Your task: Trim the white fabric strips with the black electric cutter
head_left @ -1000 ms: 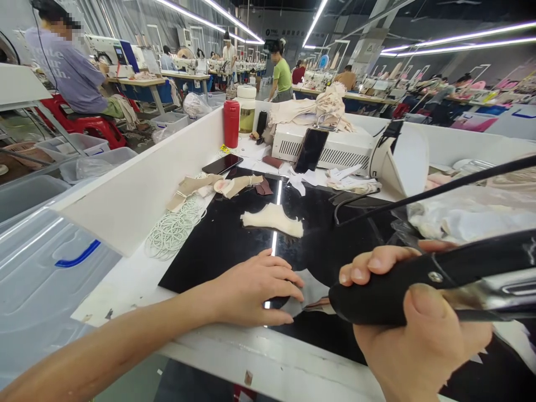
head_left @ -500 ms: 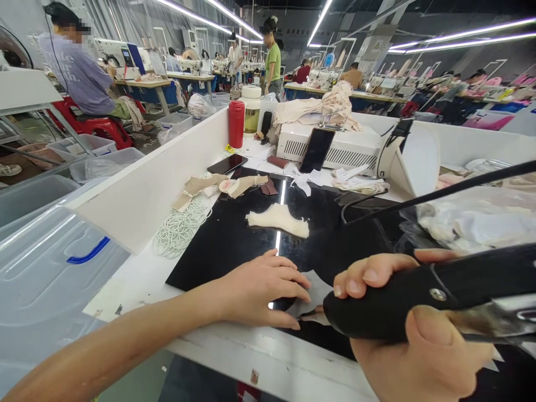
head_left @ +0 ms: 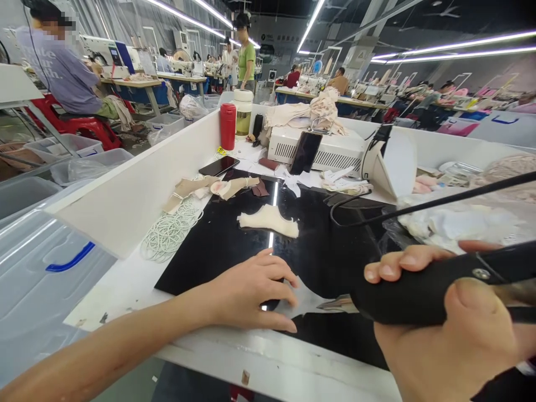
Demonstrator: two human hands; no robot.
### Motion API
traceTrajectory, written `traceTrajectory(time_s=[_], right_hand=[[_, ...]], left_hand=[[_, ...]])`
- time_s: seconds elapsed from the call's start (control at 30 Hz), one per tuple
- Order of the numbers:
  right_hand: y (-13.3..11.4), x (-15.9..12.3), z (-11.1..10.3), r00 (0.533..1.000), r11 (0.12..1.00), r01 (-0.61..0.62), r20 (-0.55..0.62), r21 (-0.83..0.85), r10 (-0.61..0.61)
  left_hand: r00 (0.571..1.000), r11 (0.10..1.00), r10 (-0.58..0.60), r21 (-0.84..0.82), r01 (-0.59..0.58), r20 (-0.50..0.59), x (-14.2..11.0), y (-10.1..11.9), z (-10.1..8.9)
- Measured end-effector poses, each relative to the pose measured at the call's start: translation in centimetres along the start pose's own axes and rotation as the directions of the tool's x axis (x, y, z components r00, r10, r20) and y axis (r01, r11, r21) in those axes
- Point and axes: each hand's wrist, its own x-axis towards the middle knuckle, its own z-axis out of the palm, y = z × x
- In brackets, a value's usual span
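The black board (head_left: pixel 335 245) is the reference for all positions here. A grey-white sheet (head_left: pixel 307 300) lies on the board's near portion, close to its front edge. The left hand (head_left: pixel 257 296) is palm down and open, fingers loosely spread, over the sheet's left end; from where I stand, I cannot tell how firmly it presses. The right hand (head_left: pixel 456 335) is wrapped around a black hand tool (head_left: pixel 410 298), whose metal tip (head_left: pixel 341 304) meets the sheet's right end. The cream piece (head_left: pixel 268 220) rests near the board's middle, beyond the left hand; the pale loops (head_left: pixel 170 231) sit just beside the board's left edge. Caution — the left fingers are near the tip and on the same sheet: a slip of the tool toward them could injure the hand. Light pressure on the smooth board could let the sheet skid or crease under the tip. A black cable (head_left: pixel 444 204) hangs over the board's right half — if it snags on the clear plastic bag (head_left: pixel 435 223) at the board's right side, the tool could be jerked off line.
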Motion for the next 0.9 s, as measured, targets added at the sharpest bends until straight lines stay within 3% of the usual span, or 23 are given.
traceTrajectory(time_s=[0.1, 0.33, 0.77, 0.9], right_hand=[[0.0, 0.6, -0.4, 0.998, 0.999, 0.014, -0.054, -0.046, -0.016], [0.4, -0.2, -1.0, 0.996, 0.997, 0.073, 0.054, -0.028, -0.072], [0.8, -0.6, -1.1, 0.991, 0.997, 0.07, 0.119, -0.015, -0.068], [0.4, 0.0, -1.2, 0.997, 0.997, 0.067, 0.047, -0.044, -0.064]], left_hand=[[0.999, 0.999, 0.02, 0.037, -0.022, 0.046, -0.1, 0.0, 0.3], [0.993, 0.993, 0.043, 0.102, -0.054, 0.114, -0.4, -0.5, 0.7], [0.987, 0.992, -0.017, 0.124, -0.003, 0.157, -0.3, 0.2, 0.3], [0.987, 0.991, -0.028, 0.132, 0.006, 0.161, -0.2, 0.3, 0.3]])
